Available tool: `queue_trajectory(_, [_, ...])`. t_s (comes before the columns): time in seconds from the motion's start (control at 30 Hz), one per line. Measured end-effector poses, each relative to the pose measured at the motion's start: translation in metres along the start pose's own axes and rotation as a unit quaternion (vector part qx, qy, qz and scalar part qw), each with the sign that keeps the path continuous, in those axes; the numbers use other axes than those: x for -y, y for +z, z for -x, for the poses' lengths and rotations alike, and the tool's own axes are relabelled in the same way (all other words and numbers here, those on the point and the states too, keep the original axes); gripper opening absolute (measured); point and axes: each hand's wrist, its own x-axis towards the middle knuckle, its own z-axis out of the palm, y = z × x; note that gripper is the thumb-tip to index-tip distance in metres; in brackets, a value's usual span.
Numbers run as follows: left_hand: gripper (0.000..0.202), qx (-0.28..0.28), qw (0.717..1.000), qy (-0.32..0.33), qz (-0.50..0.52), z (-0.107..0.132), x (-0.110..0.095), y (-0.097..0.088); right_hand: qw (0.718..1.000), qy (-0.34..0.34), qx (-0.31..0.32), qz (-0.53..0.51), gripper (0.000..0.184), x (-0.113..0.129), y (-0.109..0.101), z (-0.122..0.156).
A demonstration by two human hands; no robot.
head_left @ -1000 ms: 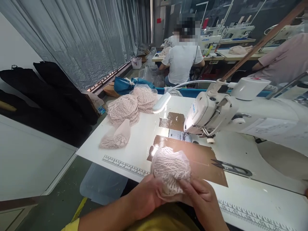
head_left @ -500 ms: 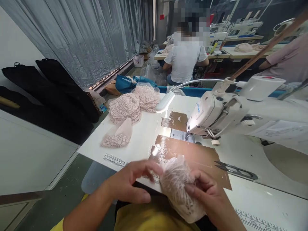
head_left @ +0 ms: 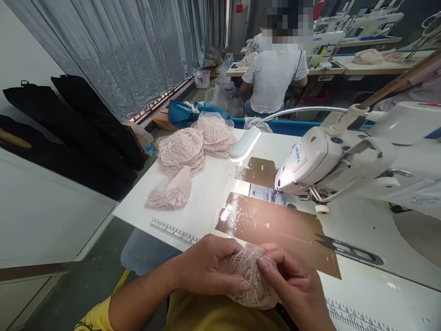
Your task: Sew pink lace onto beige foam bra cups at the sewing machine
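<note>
- My left hand (head_left: 206,269) and right hand (head_left: 292,289) both pinch the crumpled pale-pink lace cup (head_left: 248,272), fingers curled onto it.
- I'd grip lightly, so it isn't stretched.

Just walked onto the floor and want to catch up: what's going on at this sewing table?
The left hand and right hand both grip a pale pink lace piece at the near edge of the white table, short of the sewing machine. Thread snips lie to the right; lace stacks and a single loose piece sit at its far left. Another person sits at a table behind.
</note>
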Motion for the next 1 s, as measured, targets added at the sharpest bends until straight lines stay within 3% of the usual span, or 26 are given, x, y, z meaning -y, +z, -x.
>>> queue_trajectory(0.2, [0.03,-0.045,0.994,0.011,-0.102,-0.009,-0.006,-0.004,1.0,-0.009,0.009,-0.002,0.022,-0.002,0.005,-0.002])
queue_trajectory(0.37, [0.02,-0.03,0.989,0.01,-0.146,-0.013,-0.004,-0.002,0.996,-0.082,-0.016,0.044,0.018,0.0,0.004,-0.005])
queue_trajectory(0.7, [0.02,-0.024,0.984,0.048,-0.169,-0.021,-0.007,-0.001,0.994,-0.078,-0.03,0.064,0.022,-0.008,0.001,-0.003])
queue_trajectory(0.9, [0.016,-0.028,0.996,0.034,-0.073,-0.026,-0.003,0.002,0.998,-0.045,0.012,0.052,0.024,-0.01,-0.011,-0.008])
queue_trajectory(1.0, [0.016,-0.032,0.999,0.018,-0.029,-0.028,-0.001,0.002,0.995,-0.067,0.039,0.067,0.02,-0.012,-0.026,-0.014])
